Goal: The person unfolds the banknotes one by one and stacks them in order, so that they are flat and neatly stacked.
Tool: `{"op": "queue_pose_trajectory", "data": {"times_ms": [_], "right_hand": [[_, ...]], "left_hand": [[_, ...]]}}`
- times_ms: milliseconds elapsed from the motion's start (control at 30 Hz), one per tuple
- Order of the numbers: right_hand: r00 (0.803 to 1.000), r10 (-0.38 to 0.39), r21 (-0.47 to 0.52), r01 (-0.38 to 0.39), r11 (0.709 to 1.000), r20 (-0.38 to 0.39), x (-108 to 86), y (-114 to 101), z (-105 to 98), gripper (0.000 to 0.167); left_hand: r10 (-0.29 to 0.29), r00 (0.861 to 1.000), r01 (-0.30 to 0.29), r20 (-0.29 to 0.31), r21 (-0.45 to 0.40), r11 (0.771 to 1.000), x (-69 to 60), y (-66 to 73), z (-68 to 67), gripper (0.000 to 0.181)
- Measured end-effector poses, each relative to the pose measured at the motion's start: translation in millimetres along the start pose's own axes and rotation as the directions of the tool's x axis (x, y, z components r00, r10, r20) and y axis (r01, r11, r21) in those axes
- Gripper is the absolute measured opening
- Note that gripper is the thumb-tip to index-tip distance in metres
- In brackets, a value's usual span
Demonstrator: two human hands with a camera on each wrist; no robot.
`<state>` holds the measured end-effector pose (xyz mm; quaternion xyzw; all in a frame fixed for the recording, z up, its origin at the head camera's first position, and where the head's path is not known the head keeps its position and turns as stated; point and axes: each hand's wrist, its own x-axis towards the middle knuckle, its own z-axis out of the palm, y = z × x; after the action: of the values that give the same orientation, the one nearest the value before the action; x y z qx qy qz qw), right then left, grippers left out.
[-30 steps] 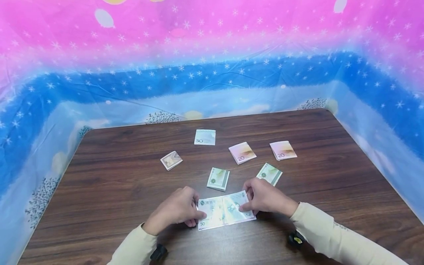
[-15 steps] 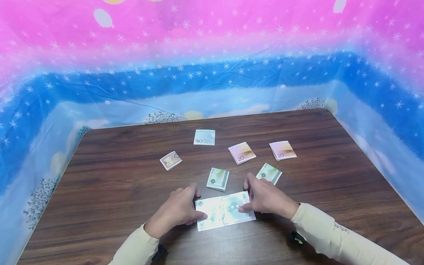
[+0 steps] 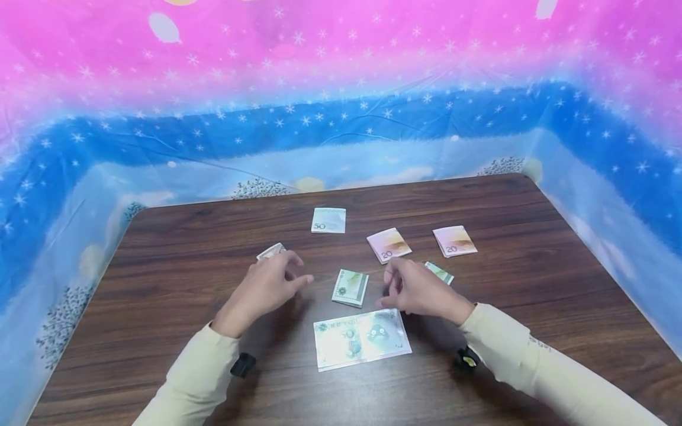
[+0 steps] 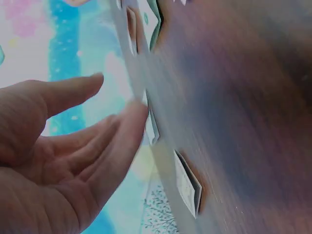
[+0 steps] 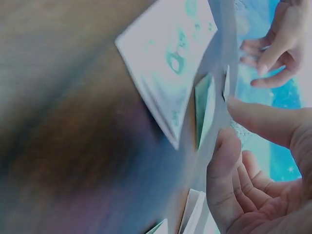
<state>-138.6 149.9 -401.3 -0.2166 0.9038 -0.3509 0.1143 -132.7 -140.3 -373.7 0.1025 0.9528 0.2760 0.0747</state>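
Observation:
An unfolded 50 banknote (image 3: 362, 340), creased down the middle, lies on the table nearest the person, with glare across it. My left hand (image 3: 261, 290) is over the table to its upper left, thumb and fingers apart, holding nothing. Partly behind that hand lies a small folded brown banknote (image 3: 270, 251). My right hand (image 3: 426, 290) hovers by the unfolded note's upper right corner; its fingers are loosely bent, and the right wrist view shows a gap between thumb and fingers. Between the hands rests a folded green banknote (image 3: 350, 288). Another folded green banknote (image 3: 441, 273) is partly hidden behind the right hand.
Farther back on the brown wooden table (image 3: 176, 307) lie a folded 50 banknote (image 3: 328, 220), one folded 20 banknote (image 3: 389, 245) and a second folded 20 banknote (image 3: 455, 241). A pink and blue patterned cloth (image 3: 319, 124) surrounds the table's back and sides.
Both hands have let go of the unfolded 50 banknote, which stays flat. The left hand has moved up and left toward the brown note; the right hand has shifted slightly up.

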Motion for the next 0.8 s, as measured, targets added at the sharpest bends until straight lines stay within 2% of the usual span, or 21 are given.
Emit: {"op": "queue_pose_trajectory", "data": {"times_ms": [100,267,333,533,667,800], "right_hand": [[1.000,0.000,0.016,0.001,1.000,-0.030,15.8,-1.7,-2.9,0.030],[0.996,0.061,0.107,-0.053,0.993,-0.069,43.7,-2.6,-2.7,0.027],[0.992,0.105,0.183,-0.091,0.979,-0.071,53.5,-2.4,-0.9,0.030],[0.977,0.213,0.423,-0.183,0.887,-0.025,74.8,-1.6,7.8,0.045],[0.963,0.268,0.494,-0.229,0.839,-0.008,84.3,-0.8,12.9,0.051],[0.956,0.292,0.584,-0.238,0.776,0.001,91.2,-0.4,16.6,0.054]], "left_hand": [[0.044,0.998,-0.040,-0.048,0.076,0.996,15.2,-1.5,1.7,0.042],[0.050,0.998,-0.046,-0.033,0.130,0.990,37.7,-0.5,9.7,0.062],[0.053,0.998,-0.049,-0.024,0.138,0.989,45.4,0.3,13.0,0.067],[0.070,0.997,-0.071,0.014,0.143,0.987,65.0,0.8,23.4,0.067],[0.060,0.997,-0.068,0.055,0.165,0.984,74.5,1.0,28.8,0.064],[0.075,0.993,-0.092,0.089,0.215,0.972,81.3,3.1,32.5,0.062]]}}
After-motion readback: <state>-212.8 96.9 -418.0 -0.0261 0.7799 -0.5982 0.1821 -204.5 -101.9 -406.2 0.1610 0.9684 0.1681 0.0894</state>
